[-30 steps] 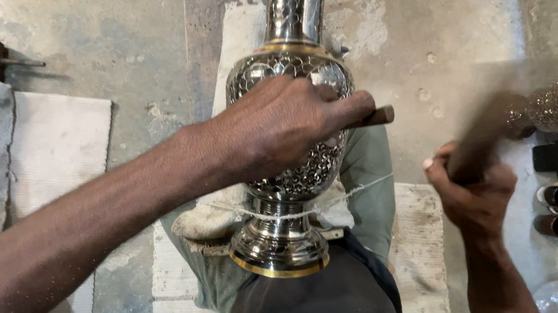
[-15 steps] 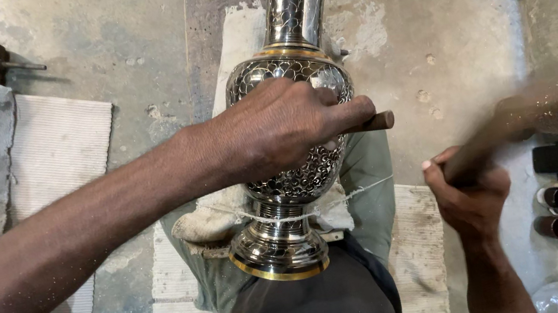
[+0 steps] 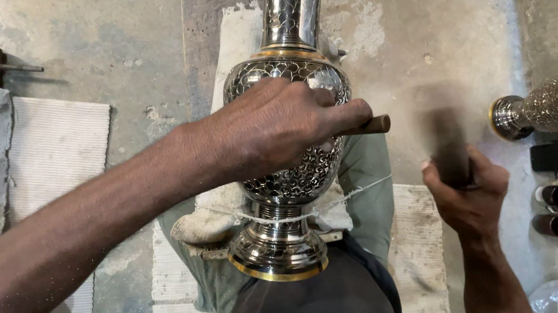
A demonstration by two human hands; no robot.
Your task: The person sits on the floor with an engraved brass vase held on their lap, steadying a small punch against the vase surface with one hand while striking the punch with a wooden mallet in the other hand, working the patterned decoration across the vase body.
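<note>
The engraved silver-and-brass metal vase lies across the person's lap, steadied there for working. The left hand is clamped on a short brown punch set against its belly; the right hand grips a blurred dark mallet beside it.
</note>
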